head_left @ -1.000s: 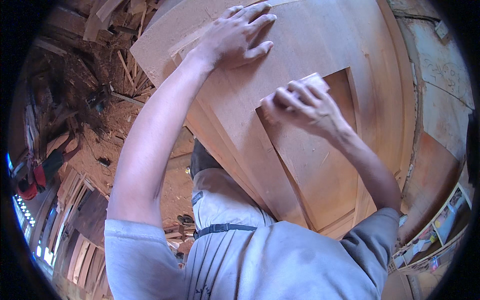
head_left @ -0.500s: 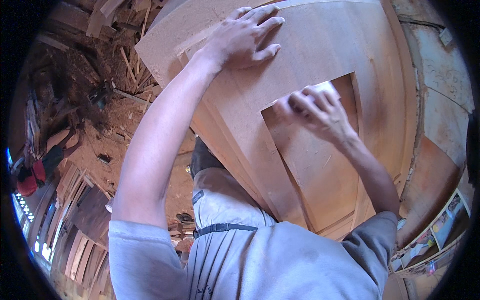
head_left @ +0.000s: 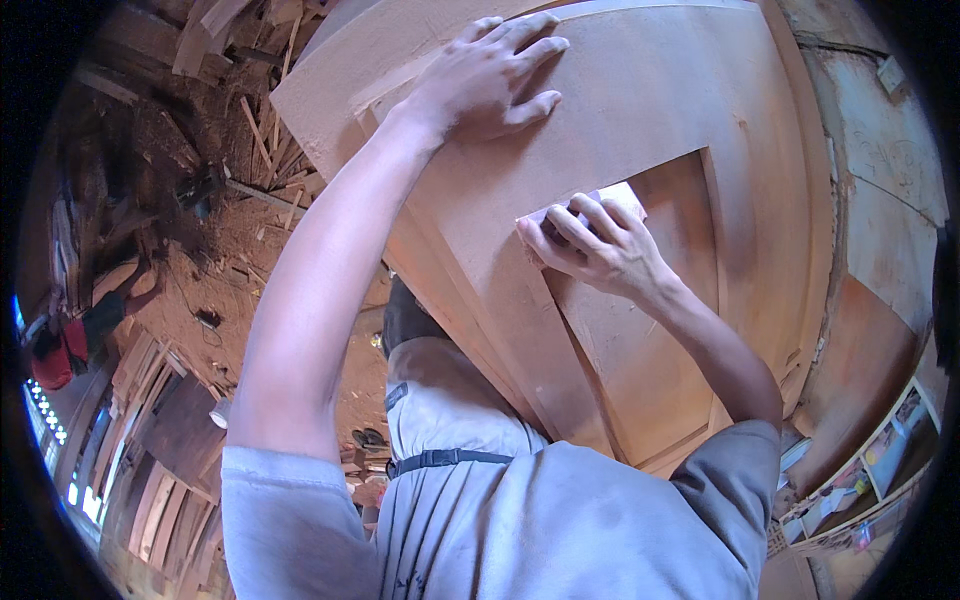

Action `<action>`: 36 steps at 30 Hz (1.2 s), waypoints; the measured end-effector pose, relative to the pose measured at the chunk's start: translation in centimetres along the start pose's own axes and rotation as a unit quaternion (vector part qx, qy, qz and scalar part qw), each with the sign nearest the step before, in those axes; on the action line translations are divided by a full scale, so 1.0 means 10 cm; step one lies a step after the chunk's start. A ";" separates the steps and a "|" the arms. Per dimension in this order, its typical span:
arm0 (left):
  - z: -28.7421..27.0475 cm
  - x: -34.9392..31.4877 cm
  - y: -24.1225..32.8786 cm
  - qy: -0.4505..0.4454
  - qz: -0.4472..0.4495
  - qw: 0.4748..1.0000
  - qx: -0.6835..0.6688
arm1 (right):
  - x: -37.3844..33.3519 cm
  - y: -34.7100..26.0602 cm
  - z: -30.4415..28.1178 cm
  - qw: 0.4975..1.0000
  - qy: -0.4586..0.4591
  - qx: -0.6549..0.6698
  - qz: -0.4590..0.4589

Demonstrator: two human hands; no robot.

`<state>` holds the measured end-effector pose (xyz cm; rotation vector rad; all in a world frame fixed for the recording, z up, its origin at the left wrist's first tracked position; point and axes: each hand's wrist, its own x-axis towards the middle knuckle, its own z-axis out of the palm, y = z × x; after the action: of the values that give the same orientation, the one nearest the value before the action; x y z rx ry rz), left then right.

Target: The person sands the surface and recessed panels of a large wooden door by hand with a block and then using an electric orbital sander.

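A large wooden panelled piece, like a door (head_left: 640, 90), lies in front of me with a recessed panel (head_left: 630, 330) framed in it. My left hand (head_left: 490, 80) rests with fingers spread on the frame near the far edge. My right hand (head_left: 595, 240) is curled over a pale sanding block (head_left: 626, 194). It holds the block along the far edge of the recess, by its left corner. My fingers hide much of the block, so its underside does not show.
Wood scraps (head_left: 265, 140) and sawdust cover the floor at left. Stacked boards (head_left: 165, 500) stand at lower left, near a person in red (head_left: 62, 350). Worn sheets (head_left: 890, 170) lie along the right, with a shelf-like frame (head_left: 880, 460) holding small items below.
My right hand has slid left and slightly nearer with the sanding block, along the recess edge. The left hand stays where it was.
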<state>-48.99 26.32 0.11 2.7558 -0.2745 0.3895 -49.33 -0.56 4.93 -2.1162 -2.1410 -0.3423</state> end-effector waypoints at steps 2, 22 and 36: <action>0.01 -0.02 -0.01 0.009 -0.005 1.000 -0.002 | -0.04 0.07 0.03 1.000 0.012 -0.010 -0.006; -0.16 0.08 0.09 -0.026 -0.010 0.999 -0.027 | -0.69 0.29 0.18 0.975 0.110 -0.036 0.189; -0.30 0.18 0.20 -0.064 0.002 0.997 -0.031 | -0.52 0.50 -0.09 0.968 0.062 -0.012 0.241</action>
<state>-48.41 25.34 4.02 2.7240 -0.3197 0.2025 -44.31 -5.80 4.96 -2.4573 -1.4930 -0.4322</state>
